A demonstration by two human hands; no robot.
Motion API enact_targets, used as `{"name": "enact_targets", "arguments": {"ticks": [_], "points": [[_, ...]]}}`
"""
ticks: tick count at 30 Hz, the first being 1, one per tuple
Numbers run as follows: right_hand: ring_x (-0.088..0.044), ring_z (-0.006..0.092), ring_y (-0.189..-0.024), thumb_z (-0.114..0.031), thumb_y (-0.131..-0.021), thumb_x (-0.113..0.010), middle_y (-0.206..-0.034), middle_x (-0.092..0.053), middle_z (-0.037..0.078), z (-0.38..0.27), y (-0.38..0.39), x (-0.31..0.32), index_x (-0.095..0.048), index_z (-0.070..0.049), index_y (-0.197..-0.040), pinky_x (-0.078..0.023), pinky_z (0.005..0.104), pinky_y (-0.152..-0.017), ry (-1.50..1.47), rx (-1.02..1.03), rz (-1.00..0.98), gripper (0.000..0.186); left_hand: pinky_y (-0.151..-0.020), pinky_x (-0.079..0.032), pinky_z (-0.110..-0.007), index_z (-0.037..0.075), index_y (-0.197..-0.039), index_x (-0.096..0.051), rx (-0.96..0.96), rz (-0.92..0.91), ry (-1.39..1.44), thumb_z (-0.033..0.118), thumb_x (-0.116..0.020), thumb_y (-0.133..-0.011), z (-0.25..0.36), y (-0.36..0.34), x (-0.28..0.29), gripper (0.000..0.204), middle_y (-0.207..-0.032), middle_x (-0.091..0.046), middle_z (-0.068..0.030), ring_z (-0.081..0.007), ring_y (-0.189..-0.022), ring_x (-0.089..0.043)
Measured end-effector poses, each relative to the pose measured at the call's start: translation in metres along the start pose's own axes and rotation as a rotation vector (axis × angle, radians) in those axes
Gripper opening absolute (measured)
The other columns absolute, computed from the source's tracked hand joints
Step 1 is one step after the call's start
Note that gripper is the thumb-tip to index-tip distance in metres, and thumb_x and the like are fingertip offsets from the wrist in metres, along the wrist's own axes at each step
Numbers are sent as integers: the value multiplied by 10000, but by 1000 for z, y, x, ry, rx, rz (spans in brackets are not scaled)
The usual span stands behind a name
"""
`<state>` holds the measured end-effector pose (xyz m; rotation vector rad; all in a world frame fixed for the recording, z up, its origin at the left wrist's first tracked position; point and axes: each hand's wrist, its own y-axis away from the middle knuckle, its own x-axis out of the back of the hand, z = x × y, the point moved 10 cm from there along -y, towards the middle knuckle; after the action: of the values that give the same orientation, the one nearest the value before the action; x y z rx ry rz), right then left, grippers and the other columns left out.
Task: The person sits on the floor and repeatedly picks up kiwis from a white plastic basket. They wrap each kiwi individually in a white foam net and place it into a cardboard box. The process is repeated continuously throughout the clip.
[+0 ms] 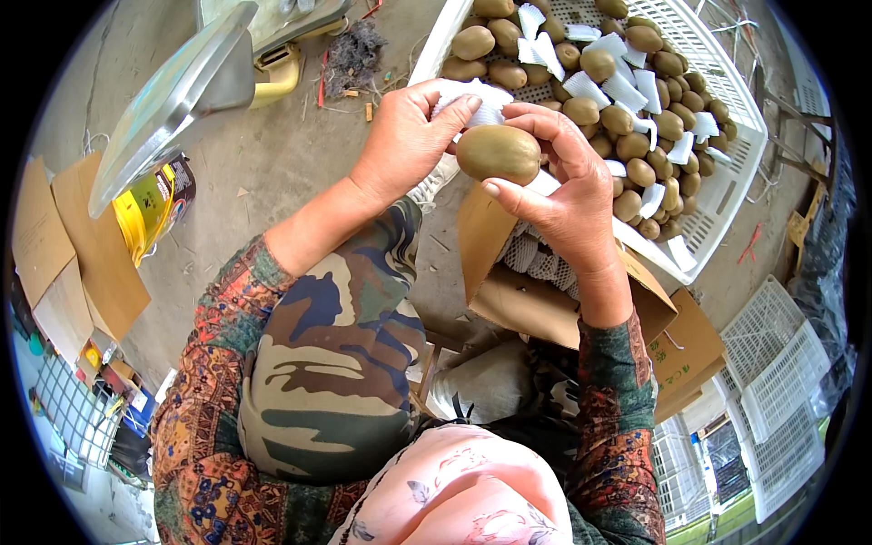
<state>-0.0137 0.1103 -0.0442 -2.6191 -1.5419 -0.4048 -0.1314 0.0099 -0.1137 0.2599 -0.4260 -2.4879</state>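
A brown kiwifruit (498, 154) rests between the thumb and fingers of my right hand (574, 186), held just above an open cardboard box. My left hand (404, 127) pinches a white foam net sleeve (477, 98) right behind the fruit; the sleeve is bunched, and part of it is hidden by my fingers and the kiwifruit. Beyond my hands, a white plastic crate (749, 136) holds many loose kiwifruit (633, 145) with foam sleeves (625, 91) scattered among them. White foam netting (538, 259) shows inside the cardboard box (527, 304) below my right wrist.
At the left stand a metal-edged scale platform (173, 109), a yellow bucket (145, 213) and an open cardboard carton (86, 236). Stacked white perforated crates (777, 381) are at the right. A tuft of dark fibres (354, 56) lies on the concrete floor.
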Motion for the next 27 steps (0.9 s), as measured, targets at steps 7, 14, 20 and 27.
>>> {"name": "enact_targets", "arguments": {"ticks": [7, 14, 20, 27], "points": [[-642, 132, -1022, -165, -738, -889, -1116, -664, 53, 16, 1, 2, -635, 11, -1175, -536, 297, -923, -378, -136, -32, 535, -793, -586, -273, 0, -1175, -691, -3, -184, 17, 295, -559, -1047, 3, 3, -16, 348, -987, -724, -39, -96, -897, -670], [-643, 162, -1079, -53, -775, -853, -1169, -660, 85, 21, 1, 0, -581, 30, -1256, -528, 314, -970, -676, -249, -17, 559, -1052, -478, -373, 29, -1433, -472, 342, -508, 888, 331, -374, -1100, 2, 17, -55, 460, -1388, -560, -95, -223, -1252, -564], [-647, 190, -1069, -58, -771, -847, -1153, -645, 96, 14, 0, 13, -572, -17, -1184, -545, 317, -919, -489, -194, 167, 498, -898, -532, -289, 39, -1161, -619, 165, -202, 659, 212, -542, -1054, -7, -3, -40, 217, -1051, -670, -8, -97, -966, -634], [-598, 335, -1022, 13, -688, -781, -1215, -495, 167, -37, 11, 25, -554, -63, -1139, -550, 384, -779, 672, 186, 475, 511, -845, -523, -260, 39, -1302, -474, -330, -87, -36, 147, -724, -944, 54, 13, -44, 450, -1087, -612, -65, -109, -967, -612]]}}
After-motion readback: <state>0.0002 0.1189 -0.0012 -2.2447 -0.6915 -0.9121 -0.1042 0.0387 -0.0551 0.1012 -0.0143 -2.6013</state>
